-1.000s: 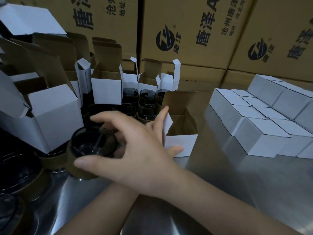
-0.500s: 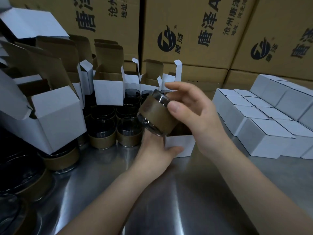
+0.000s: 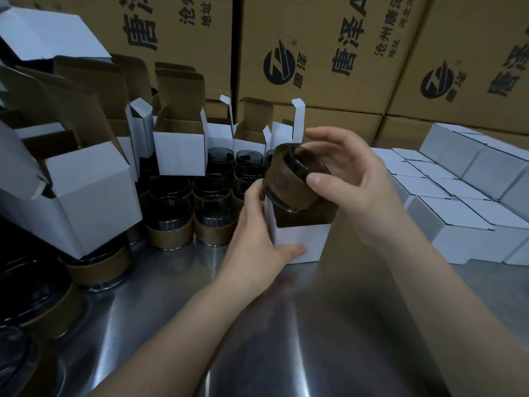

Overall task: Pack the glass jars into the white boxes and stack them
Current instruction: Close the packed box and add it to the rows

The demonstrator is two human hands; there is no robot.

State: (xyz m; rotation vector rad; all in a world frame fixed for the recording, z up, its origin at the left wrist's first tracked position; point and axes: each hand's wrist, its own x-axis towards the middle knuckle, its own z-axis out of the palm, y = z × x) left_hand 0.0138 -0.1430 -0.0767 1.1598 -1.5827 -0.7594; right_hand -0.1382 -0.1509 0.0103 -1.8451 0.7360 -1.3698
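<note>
Head view: the right hand (image 3: pixel 355 190) grips a glass jar (image 3: pixel 289 181) with thumb and curled fingers. The jar is tilted, its base at the mouth of an open white box (image 3: pixel 303 243) on the steel table (image 3: pixel 286 325). The left hand (image 3: pixel 257 242) holds that box by its left side, thumb on the front. More jars (image 3: pixel 171 222) stand to the left. Closed boxes (image 3: pixel 458 202) sit in rows to the right.

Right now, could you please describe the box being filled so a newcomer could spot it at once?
On the steel table, look just left of the block of closed white boxes. There stands one open white box. Unlike any other, the left hand grips it while the right hand holds a tilted glass jar at its mouth.
</note>
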